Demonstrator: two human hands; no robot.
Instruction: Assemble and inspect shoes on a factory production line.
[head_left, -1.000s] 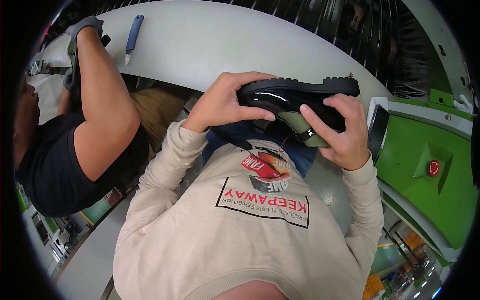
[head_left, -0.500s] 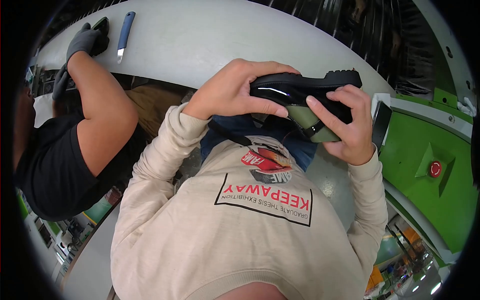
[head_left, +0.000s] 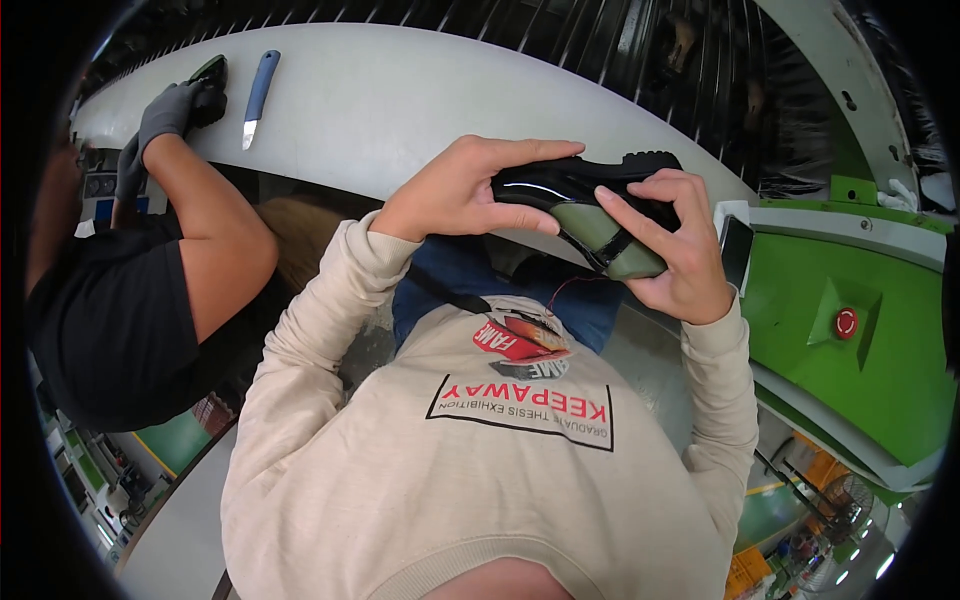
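Note:
A black and green shoe [head_left: 585, 222] with a chunky black sole is held up between my two hands, lying on its side with the sole away from me. My left hand [head_left: 470, 190] is closed round its left end, thumb on the near side and fingers along the sole. Gripping the right end is my right hand [head_left: 685, 245], its thumb side pressed on the green panel and fingers over the black upper. A thin reddish thread [head_left: 572, 282] hangs below the shoe near my lap.
A pale worktable [head_left: 350, 110] runs across ahead of me, with a blue-handled knife [head_left: 259, 98] on it. To the left, a co-worker's gloved hand [head_left: 168, 112] holds another dark shoe [head_left: 210, 90]. A green machine panel with a red stop button [head_left: 845, 323] stands on my right.
The shoe and both my hands have shifted slightly left in the picture, still in the same grip. The view has tilted a little, and the reddish thread shows more clearly.

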